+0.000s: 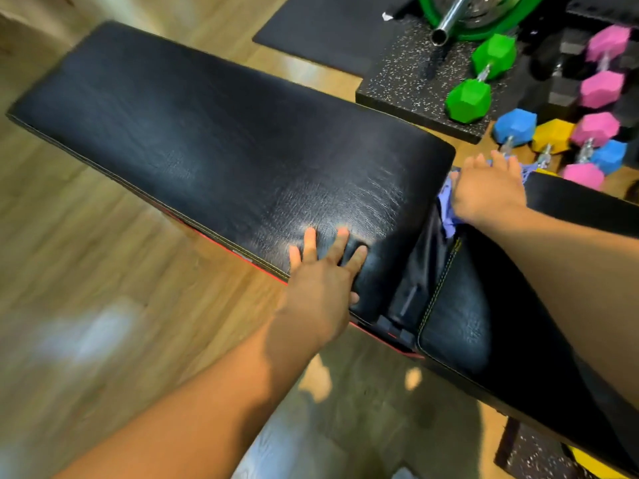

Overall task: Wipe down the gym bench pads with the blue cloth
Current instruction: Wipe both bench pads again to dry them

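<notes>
The long black back pad (214,143) of the gym bench stretches from upper left to centre. The shorter black seat pad (511,305) lies at the right, with a narrow gap (415,288) between them. My left hand (321,281) rests flat, fingers spread, on the near corner of the back pad. My right hand (487,191) presses the blue cloth (447,216) onto the far end of the seat pad at the gap; most of the cloth is hidden under the hand.
Green (480,77), blue (515,126), yellow (549,134) and pink (601,88) dumbbells lie at the upper right beyond the bench. A barbell end (446,25) with a green plate rests on a speckled black mat (408,84). Wooden floor (79,236) lies to the left.
</notes>
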Tool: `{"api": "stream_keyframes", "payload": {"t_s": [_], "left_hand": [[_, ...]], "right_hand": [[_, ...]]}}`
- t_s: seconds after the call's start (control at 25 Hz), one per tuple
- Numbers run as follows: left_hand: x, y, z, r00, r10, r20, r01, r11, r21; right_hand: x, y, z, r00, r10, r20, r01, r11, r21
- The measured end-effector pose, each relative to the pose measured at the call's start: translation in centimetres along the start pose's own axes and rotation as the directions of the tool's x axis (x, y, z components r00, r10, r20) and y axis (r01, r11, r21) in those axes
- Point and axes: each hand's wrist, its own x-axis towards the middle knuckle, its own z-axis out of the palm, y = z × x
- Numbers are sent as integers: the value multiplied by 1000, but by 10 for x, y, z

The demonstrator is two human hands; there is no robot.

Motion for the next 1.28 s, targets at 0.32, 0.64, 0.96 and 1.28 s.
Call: {"api": "stream_keyframes", "payload": {"t_s": [0.32,0.64,0.96,1.28], "left_hand": [[-2,-1,-3,1000,11,4,-11,999,-33],[-3,0,-1,1000,10,4,-9,997,-82],[1,0,-9,993,2,121,2,999,-38],[1,-7,-1,996,82,21,-82,996,33]], "right_hand": [[-177,-37,25,835,-532,-144,547,831,101],[-86,-15,-11,974,-77,-212,102,989,106],[-249,-29,35,766,-633,-117,639,769,19],[-341,151,69,703,-707,-75,660,688,-301]]}}
